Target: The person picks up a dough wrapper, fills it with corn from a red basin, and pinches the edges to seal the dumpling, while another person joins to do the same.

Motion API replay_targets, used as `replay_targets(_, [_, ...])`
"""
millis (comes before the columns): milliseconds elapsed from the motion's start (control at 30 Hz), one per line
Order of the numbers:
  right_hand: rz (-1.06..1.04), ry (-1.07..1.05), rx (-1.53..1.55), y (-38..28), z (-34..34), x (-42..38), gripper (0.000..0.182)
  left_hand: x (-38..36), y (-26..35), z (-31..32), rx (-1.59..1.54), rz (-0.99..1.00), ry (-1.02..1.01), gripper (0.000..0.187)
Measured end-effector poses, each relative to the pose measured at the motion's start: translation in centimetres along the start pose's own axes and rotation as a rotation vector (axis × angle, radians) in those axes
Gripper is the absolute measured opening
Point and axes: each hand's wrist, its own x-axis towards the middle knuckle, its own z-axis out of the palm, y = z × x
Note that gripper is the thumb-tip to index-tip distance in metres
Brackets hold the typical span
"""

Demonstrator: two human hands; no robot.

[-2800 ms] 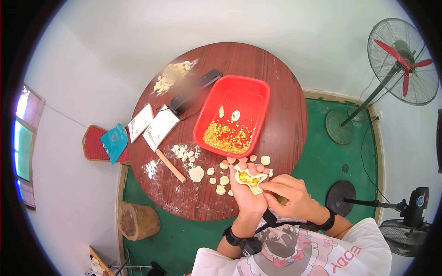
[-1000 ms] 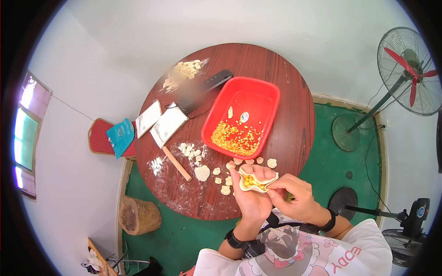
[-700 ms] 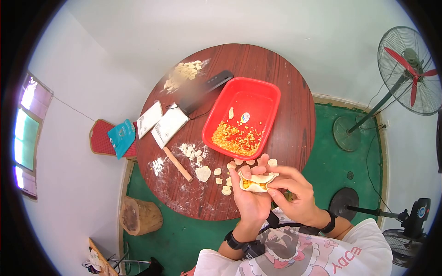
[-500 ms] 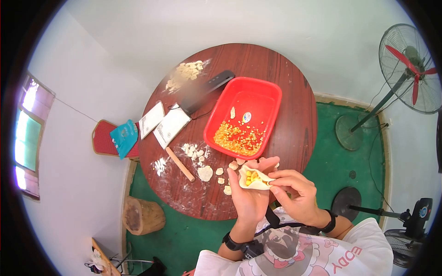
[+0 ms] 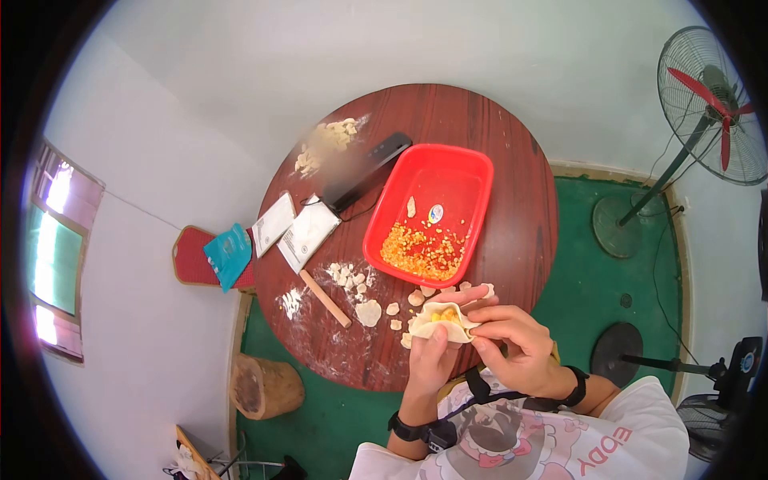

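Observation:
A dough wrapper (image 5: 454,329) with yellow corn filling is folded partly around it, its top left side still gaping. My left hand (image 5: 434,362) holds it from below and the left, thumb against the near side and fingers behind. At the right end, my right hand (image 5: 516,344) pinches the dough edge between thumb and fingers. Just beyond both hands lies a red basin (image 5: 432,172) with corn pieces (image 5: 420,252) at its near end. To the left on the table are a flat round wrapper (image 5: 368,313), small dough pieces (image 5: 347,276) and a wooden rolling pin (image 5: 326,299).
The round table (image 5: 524,208) also bears white packets (image 5: 308,232), a long black object (image 5: 368,170) and a floury dough pile (image 5: 328,142). A red chair (image 5: 188,256) and a wooden stump (image 5: 268,387) stand left, two fans (image 5: 712,100) right.
My left thumb has moved up onto the near side of the wrapper, whose edges are now drawn closer around the filling. The whole view has shifted slightly.

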Motion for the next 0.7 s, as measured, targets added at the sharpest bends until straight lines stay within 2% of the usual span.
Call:
replay_targets(33, [-0.121,0.008,-0.076,0.0,0.0,0.2,0.014,0.0,0.3,-0.1,0.132,0.008,-0.04,0.048])
replay_targets(67, [-0.123,0.009,-0.077,0.0,-0.1,0.2,0.014,0.0,0.7,0.0,0.298,0.021,-0.022,0.048])
replay_targets(200, [-0.051,-0.02,-0.063,0.0,0.1,-0.1,0.014,-0.1,1.0,-0.2,0.305,-0.018,-0.014,0.044])
replay_targets(300, [0.019,-0.021,0.013,0.7,0.6,-0.3,0.014,-0.1,0.7,-0.5,0.365,0.08,0.055,0.04])
replay_targets(367, [0.041,-0.011,0.039,0.9,0.7,-0.1,0.014,-0.6,1.1,-0.8,0.327,-0.051,0.198,0.041])
replay_targets(433, [0.105,0.012,0.153,0.8,0.8,0.2,0.012,-0.4,2.1,-0.6,0.314,-0.085,0.152,0.044])
replay_targets(567, [0.062,-0.038,0.179,1.8,0.7,0.5,0.012,-0.5,3.8,-1.2,0.235,-0.13,0.005,0.054])
replay_targets(700, [0.095,-0.06,0.322,2.1,1.1,0.9,0.012,-0.6,5.3,-0.9,0.312,-0.201,0.053,0.057])
